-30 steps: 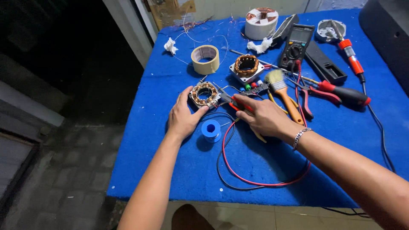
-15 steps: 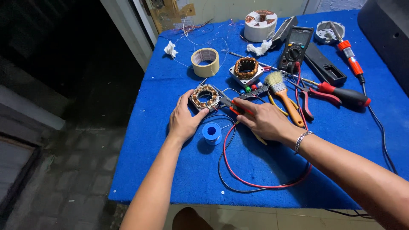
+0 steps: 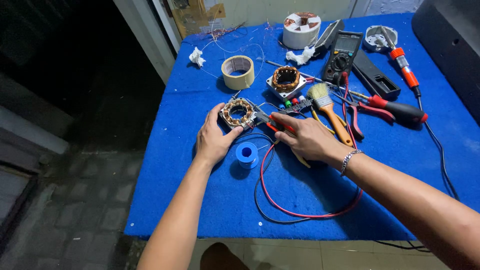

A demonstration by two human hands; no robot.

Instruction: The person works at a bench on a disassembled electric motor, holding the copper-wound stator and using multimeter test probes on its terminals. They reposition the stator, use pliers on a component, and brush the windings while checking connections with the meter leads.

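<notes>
My left hand [image 3: 214, 139] grips a small copper-wound stator [image 3: 238, 112] at its near left edge on the blue mat [image 3: 200, 200]. My right hand [image 3: 306, 137] holds red-handled pliers [image 3: 267, 120] whose tip touches the stator's right side. A blue solder spool [image 3: 247, 154] stands just below, between the two hands. Red and black leads [image 3: 280, 200] loop under my right forearm.
A tape roll [image 3: 238, 71], a second stator on a white base [image 3: 286, 80], a multimeter [image 3: 342, 56], a paintbrush [image 3: 327, 107], red pliers [image 3: 360, 115], a screwdriver [image 3: 400, 110], a soldering iron [image 3: 405, 70] and a white coil [image 3: 301, 29] lie behind. The mat's left edge drops to a dark floor.
The view has shifted slightly. Both hands stay at the stator, with the pliers' tip against its right side.
</notes>
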